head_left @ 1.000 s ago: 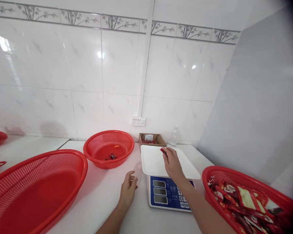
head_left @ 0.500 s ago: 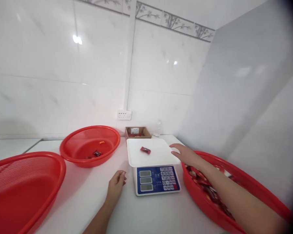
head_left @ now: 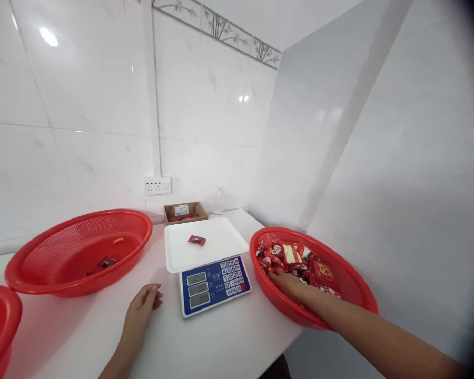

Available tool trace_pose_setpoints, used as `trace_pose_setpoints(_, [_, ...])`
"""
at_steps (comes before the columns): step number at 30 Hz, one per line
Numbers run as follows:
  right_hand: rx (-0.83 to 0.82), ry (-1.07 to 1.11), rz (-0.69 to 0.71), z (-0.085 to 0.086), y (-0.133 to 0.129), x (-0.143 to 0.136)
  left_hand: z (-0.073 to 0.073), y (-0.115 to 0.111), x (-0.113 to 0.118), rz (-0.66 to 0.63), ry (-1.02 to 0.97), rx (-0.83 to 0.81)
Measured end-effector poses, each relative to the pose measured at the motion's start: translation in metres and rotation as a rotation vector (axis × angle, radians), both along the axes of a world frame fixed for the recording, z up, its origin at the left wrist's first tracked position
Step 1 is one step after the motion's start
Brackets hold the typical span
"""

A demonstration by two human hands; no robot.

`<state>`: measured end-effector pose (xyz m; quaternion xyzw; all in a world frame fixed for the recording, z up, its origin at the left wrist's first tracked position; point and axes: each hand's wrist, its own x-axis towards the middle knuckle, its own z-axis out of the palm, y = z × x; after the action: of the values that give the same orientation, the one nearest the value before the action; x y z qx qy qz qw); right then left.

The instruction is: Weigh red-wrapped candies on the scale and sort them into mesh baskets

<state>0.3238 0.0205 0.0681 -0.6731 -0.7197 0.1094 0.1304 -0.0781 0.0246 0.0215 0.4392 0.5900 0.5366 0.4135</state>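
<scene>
My right hand (head_left: 291,287) reaches into the right red plastic basket (head_left: 353,279), touching small red-wrapped packets (head_left: 278,257) at its near left side. Its visible fingers are stretched out, with the tips partly hidden among the packets. My left hand (head_left: 143,302) rests on the white table, left of the digital scale (head_left: 217,287), fingers curled in and nothing visible in them. On the scale's white tray (head_left: 221,242) lies a single small red packet (head_left: 197,240). The scale's display digits are too faint to read.
Another red basket (head_left: 79,223), holding a few small packets, stands at the left. Part of a third red basket (head_left: 0,316) shows at the lower left. Behind the scale are an open cardboard box (head_left: 199,212) and a clear plastic bottle (head_left: 219,201) by the wall.
My right hand has moved from beside the scale tray down into the right basket. The view has turned right. My left hand remains beside the scale, and the packet still lies on the tray.
</scene>
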Motion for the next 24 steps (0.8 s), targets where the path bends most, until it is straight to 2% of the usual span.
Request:
trace_pose_setpoints(5, [-0.094,-0.037,-0.060,0.003,0.019,0.019,0.005,-0.001,0.001,-0.001,0.018,-0.031])
trace_pose_setpoints(11, [-0.061,-0.054,-0.123,0.017,0.038,0.040,0.007,-0.002,0.003,-0.021,0.051,-0.026])
trace_pose_setpoints(16, [0.041,0.020,-0.105,0.018,0.062,0.024,0.005,0.000,0.005,-0.046,0.089,-0.033])
trace_pose_setpoints(19, [0.055,0.087,-0.142,0.013,0.078,0.011,0.002,0.002,0.007,-0.068,0.119,-0.026])
trace_pose_setpoints(24, [0.054,0.201,-0.204,-0.005,0.068,0.006,0.000,0.003,0.009,-0.094,0.160,-0.031])
